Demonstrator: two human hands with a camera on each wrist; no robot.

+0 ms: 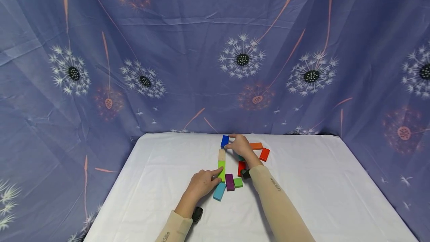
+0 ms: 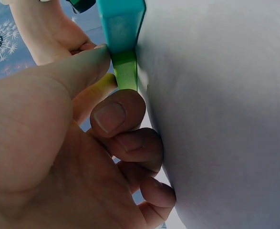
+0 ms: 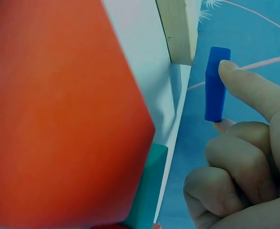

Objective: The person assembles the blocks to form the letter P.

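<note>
My right hand (image 1: 240, 145) pinches a blue block (image 1: 224, 141) between thumb and a fingertip. In the right wrist view, the blue block (image 3: 215, 86) shows against the backdrop, with the other fingers curled below. A plain wooden block (image 1: 221, 155) lies just nearer than it, end to end with a long light green block (image 1: 221, 167). My left hand (image 1: 201, 183) holds the light green block with thumb and index finger, its other fingers curled beside the table. A light blue block (image 1: 219, 191) lies at the near end of that row, slightly turned.
Right of the row lie a purple block (image 1: 230, 182), a small green block (image 1: 238, 182) and a red block (image 1: 241, 168). Beyond the right wrist are an orange block (image 1: 256, 146) and another red block (image 1: 264, 154). A teal block (image 3: 149, 188) is partly hidden. A patterned curtain (image 1: 188, 66) hangs behind the table.
</note>
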